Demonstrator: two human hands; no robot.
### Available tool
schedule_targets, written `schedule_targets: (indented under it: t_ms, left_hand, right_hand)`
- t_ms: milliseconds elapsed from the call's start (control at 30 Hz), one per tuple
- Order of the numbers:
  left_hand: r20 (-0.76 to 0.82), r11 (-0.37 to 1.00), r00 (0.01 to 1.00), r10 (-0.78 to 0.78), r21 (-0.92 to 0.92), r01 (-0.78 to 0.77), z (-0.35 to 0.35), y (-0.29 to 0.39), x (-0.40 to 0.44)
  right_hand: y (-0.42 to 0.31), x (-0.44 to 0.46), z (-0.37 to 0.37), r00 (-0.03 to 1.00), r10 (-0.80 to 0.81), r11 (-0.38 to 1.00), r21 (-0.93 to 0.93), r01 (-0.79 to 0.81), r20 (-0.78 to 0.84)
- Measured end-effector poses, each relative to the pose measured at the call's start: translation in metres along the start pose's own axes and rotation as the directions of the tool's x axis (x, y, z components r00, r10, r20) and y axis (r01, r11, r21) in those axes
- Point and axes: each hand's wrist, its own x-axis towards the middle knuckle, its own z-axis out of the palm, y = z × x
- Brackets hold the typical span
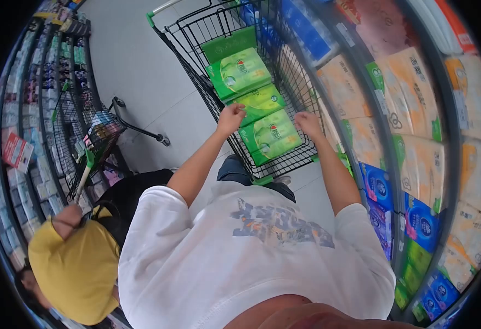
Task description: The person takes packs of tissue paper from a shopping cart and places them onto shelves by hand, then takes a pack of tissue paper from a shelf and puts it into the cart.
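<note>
A black wire shopping cart (pixel 194 82) with green corner pieces stands in front of me. Green packs lie in a row in its basket: a far pack (pixel 240 71), a middle pack (pixel 262 102) and a near pack (pixel 272 136), with another green panel (pixel 229 45) upright behind them. My left hand (pixel 231 119) is over the left side of the basket, beside the middle and near packs, fingers loosely bent and apart. Over the basket's right side, my right hand (pixel 308 124) is close to the near pack, fingers half curled. I see nothing held in either hand.
Shelves on the right hold orange-white tissue packs (pixel 410 90) and blue packs (pixel 421 219). At left, a person in a yellow top (pixel 76 268) has a hand by another cart (pixel 87 159). Behind it stand shelves of bottles and packages (pixel 32 109).
</note>
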Motion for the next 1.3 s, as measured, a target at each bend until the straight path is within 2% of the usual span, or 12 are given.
schedule_targets:
  t_ms: [167, 233, 367, 433, 567, 700, 767, 800, 1000, 1100, 1167, 1300]
  left_hand:
    - [-0.125, 0.991, 0.983, -0.133, -0.007, 0.133, -0.02, -0.052, 0.112]
    - [-0.299, 0.917, 0.888, -0.35, 0.081, 0.389, -0.024, -0.093, 0.156]
    - [-0.453, 0.856, 0.794, -0.406, 0.115, 0.504, -0.027, -0.105, 0.188]
    - [-0.562, 0.787, 0.609, -0.56, -0.132, 0.603, -0.026, -0.113, 0.211]
    - [-0.543, 0.674, 0.429, -0.722, -0.412, 0.614, -0.022, -0.107, 0.239]
    - [-0.536, 0.653, 0.383, -0.752, -0.532, 0.538, -0.013, -0.158, 0.259]
    - [-0.29, 0.581, 0.6, -0.746, -0.722, 0.374, -0.013, -0.169, 0.261]
    - [-0.296, 0.584, 0.596, -0.746, -0.72, 0.374, -0.014, -0.173, 0.262]
    - [-0.457, 0.694, 0.53, -0.715, -0.371, 0.617, -0.007, -0.151, 0.246]
    - [-0.437, 0.732, 0.635, -0.638, -0.088, 0.675, 0.008, -0.172, 0.231]
    - [-0.282, 0.778, 0.774, -0.567, 0.126, 0.616, 0.007, -0.169, 0.212]
    - [0.028, 0.73, 0.806, -0.591, 0.445, 0.519, 0.013, -0.138, 0.191]
  right_hand:
    - [0.035, 0.069, 0.04, 0.998, -0.055, 0.961, -0.272, 0.043, -0.036]
    - [0.035, 0.087, 0.06, 0.995, -0.07, 0.875, -0.484, 0.028, -0.067]
    - [0.027, 0.136, 0.065, 0.998, 0.025, 0.808, -0.587, -0.051, -0.053]
    - [-0.013, 0.163, 0.069, 0.998, 0.064, 0.829, -0.556, -0.067, -0.025]
    - [-0.011, 0.246, 0.097, 0.98, -0.126, 0.824, -0.566, 0.019, -0.151]
    - [-0.024, 0.293, 0.117, 0.961, -0.179, 0.84, -0.542, 0.039, -0.208]
    - [-0.033, 0.302, 0.12, 0.997, 0.079, 0.949, -0.307, -0.074, 0.005]
    - [-0.033, 0.305, 0.12, 0.989, 0.072, 0.973, -0.226, -0.042, 0.126]
    - [0.005, 0.26, 0.128, 0.999, 0.037, 0.983, -0.18, -0.038, -0.007]
    - [0.02, 0.197, 0.127, 0.955, 0.059, 0.978, -0.176, -0.114, -0.291]
    - [0.04, 0.16, 0.119, 0.941, 0.193, 0.97, -0.087, -0.225, -0.278]
    - [0.074, 0.084, 0.111, 0.896, 0.43, 0.903, 0.049, -0.427, -0.108]
